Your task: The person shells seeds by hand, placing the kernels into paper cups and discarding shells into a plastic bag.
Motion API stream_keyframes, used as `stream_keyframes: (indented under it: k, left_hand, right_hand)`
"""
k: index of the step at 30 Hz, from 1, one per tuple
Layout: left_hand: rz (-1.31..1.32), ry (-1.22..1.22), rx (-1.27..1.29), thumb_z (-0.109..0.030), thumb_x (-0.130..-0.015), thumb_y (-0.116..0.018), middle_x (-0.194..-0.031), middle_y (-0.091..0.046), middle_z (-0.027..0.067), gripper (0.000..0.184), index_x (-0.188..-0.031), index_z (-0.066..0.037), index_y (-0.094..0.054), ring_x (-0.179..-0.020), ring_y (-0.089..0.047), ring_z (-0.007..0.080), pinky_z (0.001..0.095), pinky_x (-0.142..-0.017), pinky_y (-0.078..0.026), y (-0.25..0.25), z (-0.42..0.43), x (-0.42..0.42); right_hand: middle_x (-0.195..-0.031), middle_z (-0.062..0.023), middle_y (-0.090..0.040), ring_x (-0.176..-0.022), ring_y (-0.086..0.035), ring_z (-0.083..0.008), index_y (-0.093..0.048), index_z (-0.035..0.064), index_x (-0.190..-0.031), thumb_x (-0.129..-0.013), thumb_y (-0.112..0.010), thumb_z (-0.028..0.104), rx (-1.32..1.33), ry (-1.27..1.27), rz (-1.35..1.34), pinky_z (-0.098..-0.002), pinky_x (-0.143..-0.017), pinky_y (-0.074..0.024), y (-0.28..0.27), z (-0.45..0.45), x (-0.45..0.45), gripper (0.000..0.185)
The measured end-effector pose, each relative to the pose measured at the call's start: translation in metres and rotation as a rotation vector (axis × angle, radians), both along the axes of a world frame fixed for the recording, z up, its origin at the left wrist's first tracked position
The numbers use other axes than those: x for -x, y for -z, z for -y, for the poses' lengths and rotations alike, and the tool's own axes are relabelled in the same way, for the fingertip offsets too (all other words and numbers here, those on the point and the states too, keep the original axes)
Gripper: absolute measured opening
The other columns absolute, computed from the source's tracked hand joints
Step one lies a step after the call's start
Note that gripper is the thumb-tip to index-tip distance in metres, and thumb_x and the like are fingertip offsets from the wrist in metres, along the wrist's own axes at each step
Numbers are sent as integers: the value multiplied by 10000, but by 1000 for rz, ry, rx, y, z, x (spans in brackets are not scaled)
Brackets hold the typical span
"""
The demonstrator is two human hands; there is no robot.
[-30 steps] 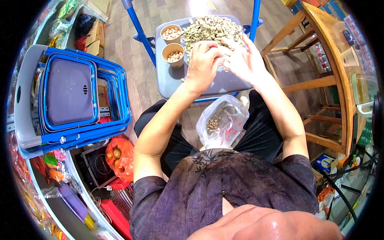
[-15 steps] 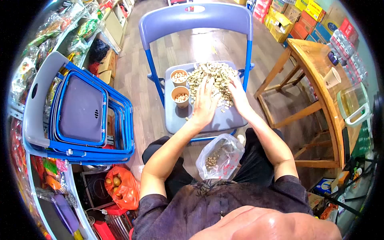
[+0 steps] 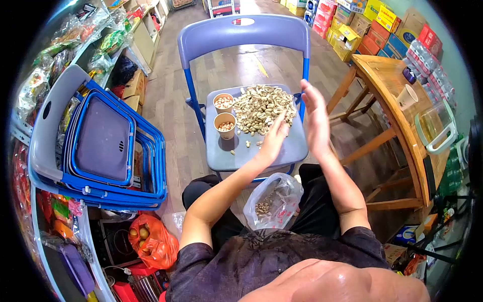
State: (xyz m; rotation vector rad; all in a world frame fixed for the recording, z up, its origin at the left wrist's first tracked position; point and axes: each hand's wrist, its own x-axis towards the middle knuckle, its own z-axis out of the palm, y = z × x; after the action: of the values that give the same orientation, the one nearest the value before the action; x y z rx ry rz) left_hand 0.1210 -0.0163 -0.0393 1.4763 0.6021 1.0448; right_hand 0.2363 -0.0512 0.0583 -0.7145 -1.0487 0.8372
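A heap of peanuts in their shells (image 3: 261, 108) covers the back and right of the grey-blue chair seat (image 3: 219, 156). My left hand (image 3: 274, 141) is at the heap's front right edge, fingers stretched out. My right hand (image 3: 316, 121) is raised at the seat's right side, apart from the heap, palm turned inward and fingers straight. On the seat's left stand two paper cups, a back cup (image 3: 223, 106) and a front cup (image 3: 226, 132), both with shelled kernels. A few loose peanuts (image 3: 248, 144) lie in front of the heap.
Between my knees sits a clear plastic bag (image 3: 282, 201) with some contents at its bottom. Folded blue chairs (image 3: 103, 136) lean at left, above an orange bag (image 3: 156, 246). At right, a wooden table (image 3: 380, 75) bears a paper cup (image 3: 407, 97) and a clear pitcher (image 3: 432, 126).
Both hands have come off the top of the heap. The left has moved toward me to its front right edge; the right has lifted outward to the right.
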Motion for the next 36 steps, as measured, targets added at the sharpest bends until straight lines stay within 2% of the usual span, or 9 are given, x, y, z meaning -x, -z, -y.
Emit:
stream_keyframes:
  k: [1,2,4,13,16,20,28,33,36]
  left_hand:
    - [488,293,773,-328,-945,-519,-1508,-345,147,600,-1472,-99,-345,-1365,-358,334,506,-1135,-246,6,2,-3]
    - [874,764,768,-376,-980,-474,-1426,-454,104,520,-1430,-125,-401,-1273,-471,291,476,-1105,-342,3,9,5]
    - [922,702,868,-392,-988,-454,-1390,-484,96,501,-1412,-129,-418,-1247,-495,280,471,-1092,-364,14,4,8]
    - [581,518,765,-275,-1020,-370,-1210,-603,196,442,-1302,51,-468,-1076,-616,271,416,-975,-487,-38,-8,80]
    - [743,478,863,-142,-880,-581,-975,-656,116,191,-1004,-6,-631,-890,-632,237,343,-799,-513,-60,5,99]
    - [749,581,798,-226,-952,-528,-1116,-659,153,332,-1160,22,-604,-1012,-633,246,374,-910,-507,-25,-4,110]
    - [383,580,671,-184,-922,-592,-986,-674,79,237,-1091,-24,-639,-879,-641,203,319,-802,-515,10,34,100]
    - [-196,733,328,-300,-933,-558,-1029,-664,79,344,-1149,-43,-633,-928,-634,188,310,-845,-506,101,102,68]
    - [-807,803,78,-283,-915,-545,-979,-674,153,354,-1138,-23,-634,-928,-651,242,356,-830,-504,152,144,60]
  right_hand:
    - [-1380,-147,-484,-1336,-405,-289,-488,40,-1306,-934,-441,354,-133,45,497,-442,-1134,-268,29,-3,2,489]
    - [-1316,-171,-540,-1299,-452,-314,-579,25,-1209,-841,-572,294,-263,86,994,-476,-1116,-308,45,-1,6,456]
    - [-1214,-193,-589,-1223,-509,-360,-618,22,-1111,-719,-652,257,-421,4,1233,-522,-1071,-353,44,12,21,458]
    - [-1191,-137,-567,-1152,-548,-264,-541,19,-1239,-872,-564,52,7,294,979,-358,-1003,-419,121,23,-47,369]
    - [-1186,-102,-564,-1145,-541,-196,-535,18,-1252,-884,-549,15,177,218,768,-329,-996,-423,140,65,-41,369]
    - [-1262,-124,-508,-1186,-517,-230,-469,17,-1323,-878,-575,54,346,276,852,-347,-1030,-399,171,122,-30,459]
    - [-1332,-234,-492,-1245,-452,-394,-472,-37,-1312,-808,-692,414,687,264,1445,-439,-1069,-351,198,163,-35,711]
    - [-694,-21,-619,-661,-517,-69,-663,3,-821,-890,-634,304,826,-34,898,-247,-629,-430,230,156,-49,310]
    - [-741,14,-609,-678,-501,-71,-639,14,-814,-920,-612,234,842,-99,788,-240,-646,-413,222,159,-35,246]
